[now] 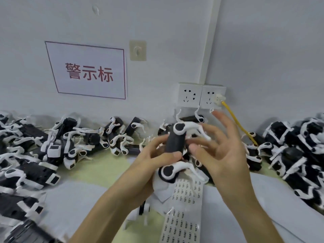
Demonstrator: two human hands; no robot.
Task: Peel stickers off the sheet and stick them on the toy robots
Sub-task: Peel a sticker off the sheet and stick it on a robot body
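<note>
Our left hand (154,158) grips the toy robot (176,142) by its dark body, above the sticker sheet (182,225) lying near us. Our right hand (224,155) is spread wide, a small sticker (212,109) seemingly clinging to one fingertip. We judge sticking comes next: press it squarely onto the body.

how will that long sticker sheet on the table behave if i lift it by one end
The sticker sheet likely flops: it is a thin long strip, already kinked midway. Probably very light, so a push may slide it. Its glossy backing looks slippery.
</note>
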